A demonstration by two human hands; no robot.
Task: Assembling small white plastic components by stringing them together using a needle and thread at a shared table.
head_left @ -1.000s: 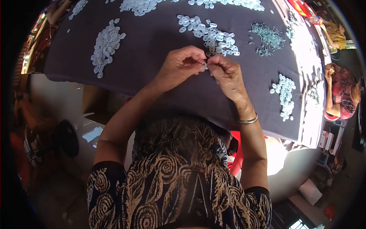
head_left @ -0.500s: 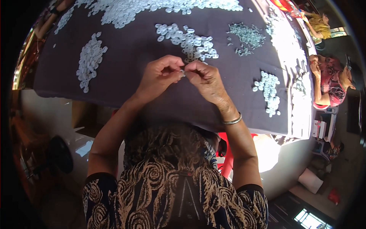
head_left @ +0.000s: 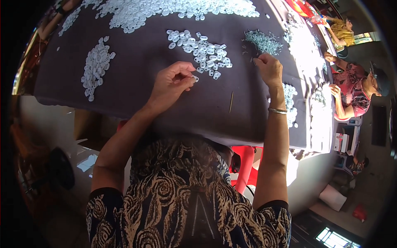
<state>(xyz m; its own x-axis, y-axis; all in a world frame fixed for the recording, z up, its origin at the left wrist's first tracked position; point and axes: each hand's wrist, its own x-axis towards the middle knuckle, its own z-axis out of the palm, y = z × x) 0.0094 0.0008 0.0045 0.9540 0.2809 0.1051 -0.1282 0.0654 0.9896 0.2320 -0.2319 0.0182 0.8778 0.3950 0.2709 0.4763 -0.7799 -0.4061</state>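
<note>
My left hand (head_left: 170, 86) is closed in a pinch on a small white oval plastic piece (head_left: 195, 78), just in front of a loose pile of like pieces (head_left: 209, 53). Off to the right, my right hand (head_left: 269, 68) has its fingertips drawn together at the near edge of a heap of tiny grey-green slender pieces (head_left: 264, 41). What sits between those fingertips, if anything, is too small to tell. A thin, pointed, brass-coloured stick (head_left: 231, 102) lies on the dark cloth between my hands.
A large mass of white pieces (head_left: 165, 10) spreads along the far side of the dark-covered table (head_left: 136, 78). Smaller piles lie at left (head_left: 97, 68) and right (head_left: 290, 101), the latter partly behind my right forearm. People sit at the right side (head_left: 355, 89); another person's arm (head_left: 47, 29) shows far left.
My right hand has left the white piece and moved right to the grey-green heap, uncovering the thin stick. My left hand keeps its pinch on the piece.
</note>
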